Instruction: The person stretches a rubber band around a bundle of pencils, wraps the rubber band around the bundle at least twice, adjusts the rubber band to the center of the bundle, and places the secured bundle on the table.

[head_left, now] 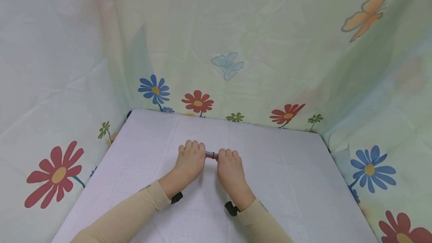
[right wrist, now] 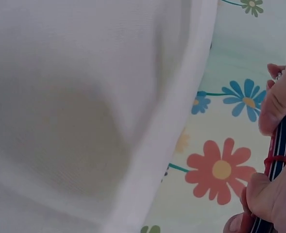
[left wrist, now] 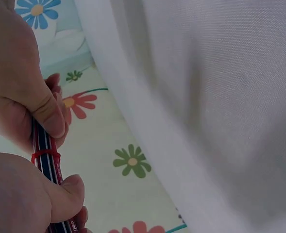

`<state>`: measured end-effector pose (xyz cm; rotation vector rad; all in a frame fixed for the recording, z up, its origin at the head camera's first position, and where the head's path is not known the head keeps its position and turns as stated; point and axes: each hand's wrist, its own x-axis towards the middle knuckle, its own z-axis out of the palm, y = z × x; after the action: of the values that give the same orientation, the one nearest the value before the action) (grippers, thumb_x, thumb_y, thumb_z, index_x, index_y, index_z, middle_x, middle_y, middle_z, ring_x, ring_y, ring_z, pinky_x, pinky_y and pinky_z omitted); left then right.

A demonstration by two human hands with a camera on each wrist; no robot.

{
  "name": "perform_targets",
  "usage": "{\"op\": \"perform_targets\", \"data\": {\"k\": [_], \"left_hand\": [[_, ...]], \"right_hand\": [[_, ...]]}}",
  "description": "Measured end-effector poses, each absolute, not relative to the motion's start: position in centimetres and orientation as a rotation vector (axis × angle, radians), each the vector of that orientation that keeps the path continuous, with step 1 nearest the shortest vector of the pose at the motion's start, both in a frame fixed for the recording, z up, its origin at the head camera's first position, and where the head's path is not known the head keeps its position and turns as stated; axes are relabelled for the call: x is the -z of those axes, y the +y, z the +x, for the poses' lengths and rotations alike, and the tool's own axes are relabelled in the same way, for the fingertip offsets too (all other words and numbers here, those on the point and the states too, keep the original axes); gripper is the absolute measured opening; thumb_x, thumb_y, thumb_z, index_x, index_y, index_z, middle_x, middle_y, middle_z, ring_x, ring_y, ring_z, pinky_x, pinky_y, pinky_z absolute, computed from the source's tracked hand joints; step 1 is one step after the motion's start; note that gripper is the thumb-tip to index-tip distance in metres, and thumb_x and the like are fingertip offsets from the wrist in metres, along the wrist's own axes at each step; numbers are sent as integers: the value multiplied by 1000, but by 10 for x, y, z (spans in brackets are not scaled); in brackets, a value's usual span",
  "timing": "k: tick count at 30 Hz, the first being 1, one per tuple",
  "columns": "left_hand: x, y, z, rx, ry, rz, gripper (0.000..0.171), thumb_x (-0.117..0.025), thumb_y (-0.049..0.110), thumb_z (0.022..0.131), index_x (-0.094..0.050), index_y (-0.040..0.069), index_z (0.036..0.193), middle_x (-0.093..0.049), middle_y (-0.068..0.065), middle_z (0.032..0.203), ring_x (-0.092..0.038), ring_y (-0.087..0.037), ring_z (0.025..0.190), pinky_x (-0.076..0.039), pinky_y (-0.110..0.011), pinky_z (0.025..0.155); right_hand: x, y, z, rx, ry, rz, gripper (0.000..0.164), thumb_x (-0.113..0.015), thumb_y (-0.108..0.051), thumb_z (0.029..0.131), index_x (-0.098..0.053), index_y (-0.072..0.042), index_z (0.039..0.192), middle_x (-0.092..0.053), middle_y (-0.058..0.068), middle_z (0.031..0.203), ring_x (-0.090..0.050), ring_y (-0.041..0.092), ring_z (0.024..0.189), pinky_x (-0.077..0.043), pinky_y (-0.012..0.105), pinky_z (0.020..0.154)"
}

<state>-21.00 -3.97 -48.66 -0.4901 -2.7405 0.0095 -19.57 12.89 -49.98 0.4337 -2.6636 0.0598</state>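
A bundle of slim striped pencils [head_left: 211, 155] is held between both hands, above the white-covered table. My left hand [head_left: 191, 159] grips one end of it and my right hand [head_left: 231, 168] the other, both with fingers curled round. Only a short middle stretch shows between them. In the left wrist view the pencils [left wrist: 46, 166] are dark blue with white and red stripes. A thin red band [right wrist: 277, 159] circles the bundle in the gap between the hands. Most of both ends is hidden inside the fists.
The white cloth [head_left: 287, 183] covers the tabletop under the hands. Curtains [head_left: 189, 21] printed with flowers and butterflies stand behind and at both sides of the table. Each wrist wears a dark strapped device [head_left: 231, 208] below its sleeve.
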Motion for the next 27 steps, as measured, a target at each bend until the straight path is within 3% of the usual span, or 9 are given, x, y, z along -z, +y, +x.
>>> {"op": "perform_targets", "data": {"k": [5, 8, 12, 18, 22, 27], "left_hand": [[488, -42, -211, 14, -2768, -497, 20, -64, 19, 106, -54, 8, 92, -55, -8, 82, -49, -24, 79, -35, -36, 62], [486, -44, -213, 29, -2827, -507, 22, -66, 24, 106, -56, 8, 95, -58, -9, 84, -52, -25, 79, -40, -38, 62], [480, -46, -215, 61, -2916, -529, 28, -70, 32, 105, -58, 7, 100, -61, -9, 88, -52, -24, 81, -45, -39, 64], [483, -42, -214, 69, -2835, -540, 25, -70, 30, 105, -56, 9, 101, -55, -8, 91, -48, -25, 86, -37, -38, 67], [489, -39, -210, 43, -2736, -502, 16, -68, 19, 104, -55, 9, 100, -54, -9, 93, -48, -26, 89, -33, -39, 68], [493, -39, -208, 35, -2712, -482, 16, -65, 14, 103, -53, 9, 95, -53, -8, 87, -48, -25, 84, -29, -35, 66]], "right_hand": [[497, 130, -195, -81, -2689, 448, 25, -72, -23, 103, -55, -7, 95, -54, 8, 82, -41, 24, 73, -36, 34, 64], [498, 130, -195, -126, -2698, 409, 23, -75, -22, 101, -61, -6, 111, -61, 10, 98, -52, 29, 88, -42, 37, 70], [504, 129, -194, -159, -2668, 369, 34, -77, -16, 99, -62, -6, 128, -64, 14, 115, -57, 36, 107, -48, 44, 78], [507, 125, -193, -120, -2660, 326, 14, -65, -15, 106, -57, -3, 109, -54, 14, 94, -45, 33, 89, -36, 38, 69], [505, 124, -195, -125, -2672, 304, 21, -64, -18, 106, -51, -4, 97, -49, 12, 86, -39, 30, 82, -29, 36, 66], [505, 126, -197, -143, -2716, 328, 25, -68, -21, 104, -52, -5, 95, -48, 11, 83, -38, 28, 78, -28, 36, 64]]}}
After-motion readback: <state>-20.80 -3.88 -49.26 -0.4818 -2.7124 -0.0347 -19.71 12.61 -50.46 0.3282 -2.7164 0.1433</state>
